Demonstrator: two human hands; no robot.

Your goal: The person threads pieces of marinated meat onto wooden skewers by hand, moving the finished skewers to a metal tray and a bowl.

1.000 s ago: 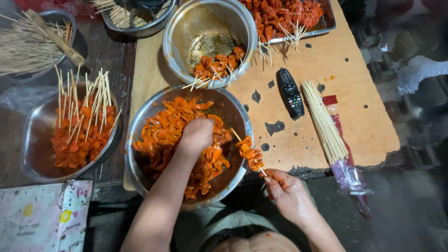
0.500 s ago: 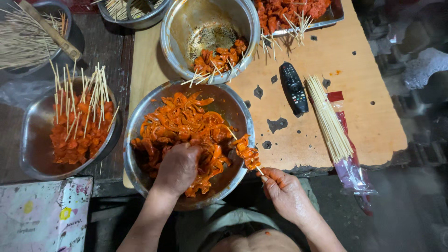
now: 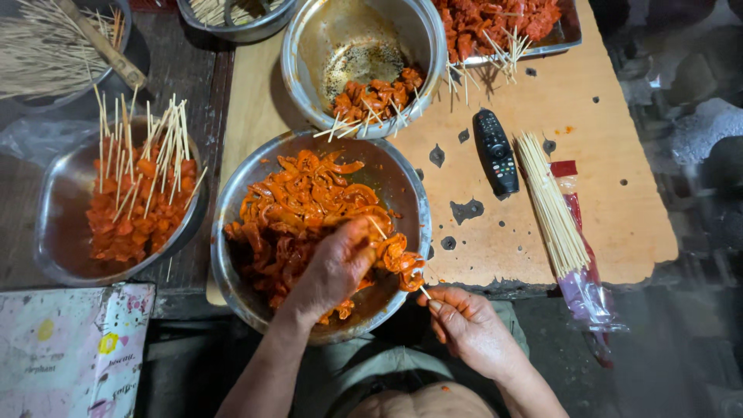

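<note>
A large steel bowl [image 3: 232, 193] in front of me is full of orange-red marinated meat strips [image 3: 302, 193]. My left hand [image 3: 333, 267] is over the near right part of the bowl, its fingers pinching a meat piece onto a thin wooden skewer [image 3: 398, 259]. My right hand [image 3: 468, 329], just outside the bowl's near rim, grips the lower end of that skewer, which carries several meat pieces.
A steel bowl [image 3: 58, 224] on the left holds finished skewers. Another bowl [image 3: 418, 39] behind holds a few more. A tray of meat [image 3: 569, 31] is at the back right. A black remote [image 3: 495, 151] and a bundle of bare skewers [image 3: 551, 205] lie on the wooden board [image 3: 619, 193].
My left hand has drawn back from the middle of the meat bowl to the skewer at the near right. The right hand has kept hold of the skewer and shifted little.
</note>
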